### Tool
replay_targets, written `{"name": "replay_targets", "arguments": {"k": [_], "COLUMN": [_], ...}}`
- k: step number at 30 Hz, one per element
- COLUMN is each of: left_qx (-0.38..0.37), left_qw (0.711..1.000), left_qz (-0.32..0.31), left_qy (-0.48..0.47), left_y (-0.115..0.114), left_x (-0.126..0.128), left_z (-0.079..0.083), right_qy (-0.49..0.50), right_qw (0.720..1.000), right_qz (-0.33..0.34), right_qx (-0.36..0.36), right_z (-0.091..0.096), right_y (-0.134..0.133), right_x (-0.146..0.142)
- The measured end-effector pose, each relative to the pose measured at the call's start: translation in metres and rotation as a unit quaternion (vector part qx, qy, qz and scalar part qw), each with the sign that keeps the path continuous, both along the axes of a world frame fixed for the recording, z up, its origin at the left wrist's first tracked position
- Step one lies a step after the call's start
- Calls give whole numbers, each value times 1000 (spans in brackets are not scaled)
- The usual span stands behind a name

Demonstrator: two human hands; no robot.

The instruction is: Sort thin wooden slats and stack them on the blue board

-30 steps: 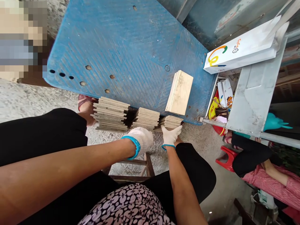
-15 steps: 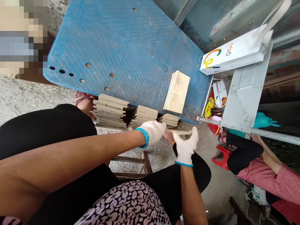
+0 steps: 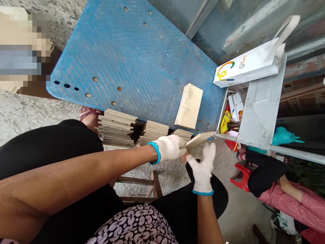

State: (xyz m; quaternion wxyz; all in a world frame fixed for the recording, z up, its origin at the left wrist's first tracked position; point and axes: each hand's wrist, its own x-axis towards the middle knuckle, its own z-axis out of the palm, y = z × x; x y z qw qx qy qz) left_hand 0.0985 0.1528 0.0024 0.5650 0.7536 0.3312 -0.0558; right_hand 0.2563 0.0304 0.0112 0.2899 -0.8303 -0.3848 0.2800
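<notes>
- White-gloved left hand (image 3: 169, 148), fingers closed on a thin beige tile (image 3: 199, 140), which juts out past them
- Gloved right hand (image 3: 202, 171), fingers spread wide, just beside that tile, holding nothing
- Stacked tiles (image 3: 116, 128) along the edge of a blue plastic pallet (image 3: 127, 51)

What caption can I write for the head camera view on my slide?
A white-gloved left hand holds a thin tile beside stacked tiles and a blue board.

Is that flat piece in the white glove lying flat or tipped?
Tipped. The left hand grips the thin beige tile by one end, and it slants in the air, its broad face showing.
</notes>
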Motion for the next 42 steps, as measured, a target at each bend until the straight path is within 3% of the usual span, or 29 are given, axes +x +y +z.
{"name": "replay_targets", "arguments": {"k": [3, 5, 10, 16, 20, 26, 29, 33, 42], "left_qx": [-59, -83, -112, -80, -35, 37, 44, 37, 34], "left_qw": [996, 993, 984, 977, 989, 996, 993, 993, 991], "left_qz": [55, 83, 137, 198, 141, 6, -32, -36, -42], "left_qy": [23, 26, 18, -25, 17, 84, 106, 104, 122], "left_y": [8, 11, 16, 30, 28, -2, -10, -9, -5], "left_x": [-5, -7, -11, -17, -26, -40, -47, -54, -56], "left_z": [1, 0, -4, -4, -1, -2, -2, -2, 3], "right_qy": [-16, -34, -39, -45, -131, -213, -232, -235, -243], "right_qw": [992, 988, 995, 998, 986, 955, 948, 946, 940], "right_qz": [15, 21, 29, 22, 12, 9, 18, 8, 2], "right_qx": [-123, -150, -86, -46, -100, -209, -218, -224, -240], "right_z": [-15, -20, -32, -49, -53, -68, -80, -92, -101], "right_y": [-2, 1, 15, 61, 117, 179, 193, 202, 210], "right_x": [-13, -24, -33, -8, 9, 18, 17, 17, 15]}}
